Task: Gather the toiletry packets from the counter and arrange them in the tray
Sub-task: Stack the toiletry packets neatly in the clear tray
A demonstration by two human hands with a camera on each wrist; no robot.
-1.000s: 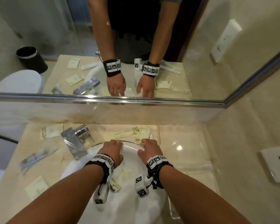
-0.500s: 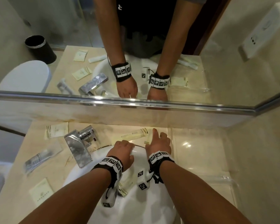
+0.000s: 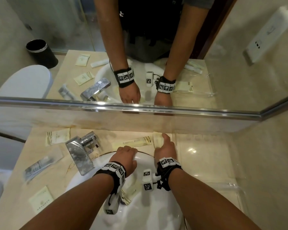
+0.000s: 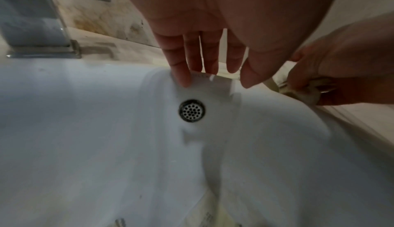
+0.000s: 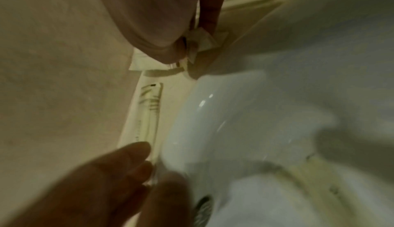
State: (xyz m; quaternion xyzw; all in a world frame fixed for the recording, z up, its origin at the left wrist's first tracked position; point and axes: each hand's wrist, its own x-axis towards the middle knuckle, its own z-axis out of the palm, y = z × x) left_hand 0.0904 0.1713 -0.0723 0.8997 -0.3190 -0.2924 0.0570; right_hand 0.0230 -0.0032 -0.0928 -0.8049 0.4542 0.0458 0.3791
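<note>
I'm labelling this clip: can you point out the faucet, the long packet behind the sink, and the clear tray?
faucet [image 3: 79,152]: head view, on the flat chrome spout.
long packet [image 3: 131,143]: head view, on its middle, behind the sink rim.
clear tray [image 3: 239,194]: head view, on its near right rim.

Just beyond our right grip [image 3: 165,146] the mirror ledge [image 3: 140,112] closes the way forward. To its right the table [image 3: 198,146] lies open toward the clear tray [image 3: 236,188]. Left of our left grip [image 3: 125,153], the faucet [image 3: 81,153] blocks passage; the basin [image 3: 148,205] below stays open.
</note>
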